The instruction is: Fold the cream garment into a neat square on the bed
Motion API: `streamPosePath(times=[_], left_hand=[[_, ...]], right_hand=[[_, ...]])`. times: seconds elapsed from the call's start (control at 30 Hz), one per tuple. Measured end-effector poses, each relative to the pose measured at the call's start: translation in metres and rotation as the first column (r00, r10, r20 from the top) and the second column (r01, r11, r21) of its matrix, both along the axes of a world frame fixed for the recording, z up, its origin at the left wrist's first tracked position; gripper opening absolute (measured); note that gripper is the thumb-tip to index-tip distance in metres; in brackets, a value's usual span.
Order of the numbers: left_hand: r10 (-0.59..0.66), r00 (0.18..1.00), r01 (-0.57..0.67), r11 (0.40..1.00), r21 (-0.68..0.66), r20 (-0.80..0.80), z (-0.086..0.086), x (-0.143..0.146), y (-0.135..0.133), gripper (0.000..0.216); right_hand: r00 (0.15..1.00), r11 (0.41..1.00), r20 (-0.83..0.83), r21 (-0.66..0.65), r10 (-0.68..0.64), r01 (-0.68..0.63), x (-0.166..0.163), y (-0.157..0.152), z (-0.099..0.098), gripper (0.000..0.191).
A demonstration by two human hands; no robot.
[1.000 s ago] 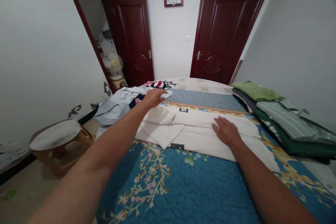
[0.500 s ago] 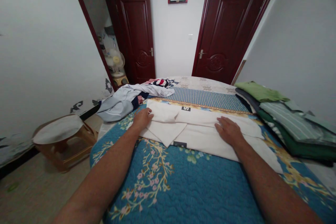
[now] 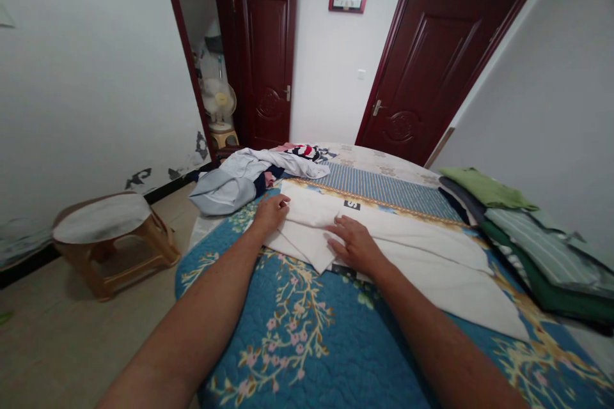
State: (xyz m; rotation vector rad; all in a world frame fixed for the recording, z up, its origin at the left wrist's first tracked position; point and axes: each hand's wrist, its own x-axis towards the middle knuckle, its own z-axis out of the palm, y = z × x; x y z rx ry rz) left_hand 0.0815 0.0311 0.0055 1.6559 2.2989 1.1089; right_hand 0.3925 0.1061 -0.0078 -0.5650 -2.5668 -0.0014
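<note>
A white shirt (image 3: 422,230) lies folded into a long strip across the blue quilted cover (image 3: 384,345), with a dark printed patch near its far edge. At its left end a flap is turned over, and a pointed corner hangs toward me. My left hand (image 3: 271,214) is closed on the left edge of the shirt, fingers curled. My right hand (image 3: 355,243) rests on the folded flap near its pointed tip, fingers apart. Part of a second dark patch on the near edge is hidden by my right hand.
A loose heap of clothes (image 3: 230,185) lies at the far left of the table. Folded clothes (image 3: 537,236) are stacked at the right, a green one on top. A brown stool (image 3: 115,236) stands on the floor at left; a fan (image 3: 219,102) is in the doorway.
My right hand has moved left along the shirt, from its middle to the folded flap. My left hand stays at the left end. The view has shifted slightly.
</note>
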Motion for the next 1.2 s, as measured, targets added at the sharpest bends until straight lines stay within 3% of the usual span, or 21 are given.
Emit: streamPosePath(times=[0.2, 0.37, 0.53, 0.7, 0.8, 0.87, 1.03, 1.2], left_hand=[[0.001, 1.000, 0.000, 1.000, 0.031, -0.009, -0.004, -0.007, 0.005, 0.042], [0.042, 0.999, -0.041, 0.999, 0.022, -0.024, -0.008, -0.011, 0.009, 0.051], [0.064, 0.988, -0.056, 0.997, 0.056, -0.141, 0.002, -0.005, 0.005, 0.041], [-0.164, 0.962, 0.196, 0.972, 0.133, -0.218, 0.010, 0.019, 0.008, 0.038], [-0.333, 0.913, 0.358, 0.931, 0.071, -0.238, 0.001, 0.038, 0.013, 0.036], [-0.392, 0.882, 0.404, 0.915, -0.011, -0.262, -0.007, 0.048, 0.015, 0.035], [-0.352, 0.892, 0.311, 0.933, -0.181, -0.283, -0.014, 0.059, 0.013, 0.046], [-0.227, 0.944, 0.164, 0.952, -0.259, -0.239, -0.008, 0.061, 0.009, 0.069]], right_hand=[[0.993, 0.993, -0.116, -0.121, -0.018, 0.004, -0.015, 0.008, -0.014, 0.031], [0.984, 0.992, -0.176, -0.124, 0.001, -0.023, -0.005, 0.005, -0.016, 0.029], [0.981, 0.990, -0.191, -0.122, 0.041, -0.065, -0.004, 0.002, -0.013, 0.034], [0.985, 0.996, -0.171, -0.084, -0.029, 0.014, -0.010, 0.003, -0.017, 0.037], [0.981, 0.990, -0.136, -0.056, -0.136, 0.130, -0.013, 0.004, -0.019, 0.030], [0.971, 0.977, -0.112, -0.052, -0.210, 0.206, -0.014, 0.003, -0.019, 0.026], [0.951, 0.971, -0.196, -0.061, -0.240, 0.232, -0.012, -0.004, -0.006, 0.029], [0.941, 0.996, -0.330, -0.055, -0.080, 0.066, -0.029, -0.019, 0.014, 0.048]])
